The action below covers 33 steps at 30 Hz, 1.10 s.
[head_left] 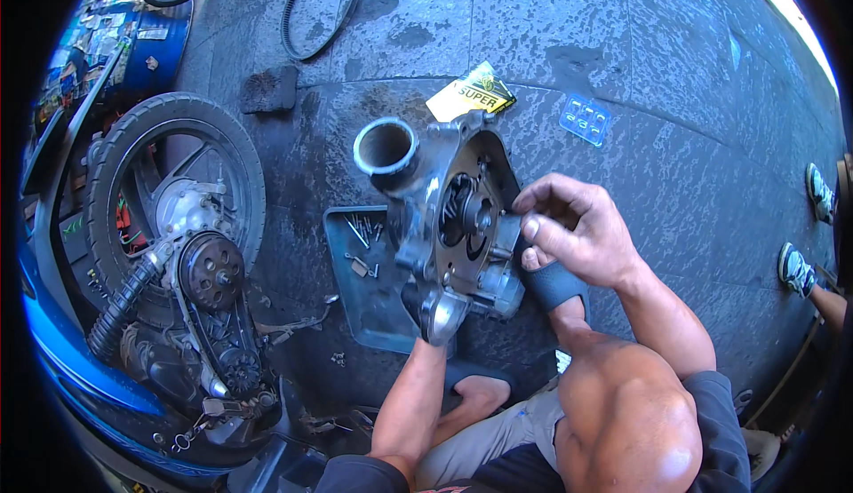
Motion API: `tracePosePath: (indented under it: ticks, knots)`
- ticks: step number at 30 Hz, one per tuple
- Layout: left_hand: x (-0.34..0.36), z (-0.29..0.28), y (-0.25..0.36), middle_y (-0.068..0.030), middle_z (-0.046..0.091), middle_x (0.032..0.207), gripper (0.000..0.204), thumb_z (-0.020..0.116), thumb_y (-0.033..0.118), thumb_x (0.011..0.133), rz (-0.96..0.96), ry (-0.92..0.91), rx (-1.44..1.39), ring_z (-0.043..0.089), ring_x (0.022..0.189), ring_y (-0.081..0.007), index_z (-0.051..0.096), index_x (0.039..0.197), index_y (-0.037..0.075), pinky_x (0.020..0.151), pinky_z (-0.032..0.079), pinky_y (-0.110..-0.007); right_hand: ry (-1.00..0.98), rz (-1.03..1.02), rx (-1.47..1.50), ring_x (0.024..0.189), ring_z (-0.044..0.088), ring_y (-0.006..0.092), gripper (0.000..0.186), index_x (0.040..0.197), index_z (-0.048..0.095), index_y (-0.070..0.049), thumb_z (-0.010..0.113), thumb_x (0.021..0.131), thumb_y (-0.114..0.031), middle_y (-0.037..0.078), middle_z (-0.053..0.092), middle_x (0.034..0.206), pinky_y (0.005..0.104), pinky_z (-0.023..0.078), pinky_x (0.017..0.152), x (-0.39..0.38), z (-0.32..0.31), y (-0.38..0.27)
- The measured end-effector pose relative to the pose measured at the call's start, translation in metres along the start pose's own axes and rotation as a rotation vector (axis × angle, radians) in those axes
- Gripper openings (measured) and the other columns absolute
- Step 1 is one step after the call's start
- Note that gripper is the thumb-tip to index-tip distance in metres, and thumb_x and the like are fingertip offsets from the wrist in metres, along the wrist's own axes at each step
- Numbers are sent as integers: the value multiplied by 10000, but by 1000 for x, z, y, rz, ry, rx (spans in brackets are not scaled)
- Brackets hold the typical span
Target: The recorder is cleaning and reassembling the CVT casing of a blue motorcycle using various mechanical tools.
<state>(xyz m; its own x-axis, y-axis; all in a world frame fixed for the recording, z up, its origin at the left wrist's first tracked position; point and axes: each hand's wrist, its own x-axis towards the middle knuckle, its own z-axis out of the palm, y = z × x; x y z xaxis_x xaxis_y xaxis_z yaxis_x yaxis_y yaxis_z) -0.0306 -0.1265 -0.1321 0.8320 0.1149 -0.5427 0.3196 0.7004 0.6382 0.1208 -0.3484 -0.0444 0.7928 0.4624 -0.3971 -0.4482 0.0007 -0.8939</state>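
I hold a grey metal engine casing (407, 218) upright in front of me, with a wide round tube at upper left and an open face showing round inner parts. My left hand (428, 331) grips it from below, its fingers hidden behind the metal. My right hand (573, 226) is at the casing's right edge, fingers curled and thumb close to them; whatever they hold is too small to make out. Behind the casing lies a plastic tray (346, 293) with loose bolts and small metal parts. My sandal (555, 290) is just under my right hand.
At left stand a blue scooter body (67, 342), rear wheel (249, 200) with exposed transmission, and a blue drum (155, 49). A belt (346, 13), yellow packet (451, 102) and clear small-parts pack (584, 120) lie on the floor. Another person's sneakers (795, 271) show at far right.
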Motion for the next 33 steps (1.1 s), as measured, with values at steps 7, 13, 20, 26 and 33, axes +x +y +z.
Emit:
tracePosePath:
  ticks: [7, 13, 20, 26, 33]
  knots:
    - [23, -18, -8, -85, 487, 1402, 812, 405, 694, 893, 162, -18, 260, 461, 1292, -258, 377, 1449, 103, 1101, 362, -438, 183, 5, -85, 1113, 534, 205, 565, 1293, 509, 29, 507, 968, -434, 156, 567, 1223, 370, 421, 987, 37, 5, 68]
    - [31, -20, -4, -83, 479, 1413, 836, 392, 719, 890, 211, -45, 379, 450, 1308, -260, 366, 1461, 109, 1113, 352, -442, 67, -50, -3, 836, 470, 71, 441, 1045, 610, 1, 495, 1010, -424, -24, 578, 881, 257, 414, 766, 56, 22, 96]
    - [54, -13, 5, -81, 484, 1416, 786, 436, 661, 911, 295, -140, 421, 475, 1288, -253, 379, 1453, 93, 1100, 377, -431, 158, -22, -95, 876, 558, 119, 486, 1052, 630, 20, 480, 1003, -440, 76, 663, 904, 323, 464, 820, 65, 23, 98]
    - [48, -4, -1, -82, 517, 1377, 792, 507, 651, 888, 280, -74, 371, 499, 1264, -246, 410, 1420, 71, 1075, 403, -410, 186, -34, -38, 865, 546, 124, 492, 1061, 630, 33, 479, 1010, -433, 75, 651, 883, 322, 457, 825, 58, 20, 95]
    - [42, 4, -10, -18, 609, 1082, 542, 402, 563, 997, 228, -25, 85, 561, 993, -136, 564, 1182, 80, 906, 455, -317, 635, -512, -230, 924, 603, 205, 412, 1200, 567, 10, 635, 899, -263, 130, 618, 1071, 345, 483, 870, 34, 27, 47]
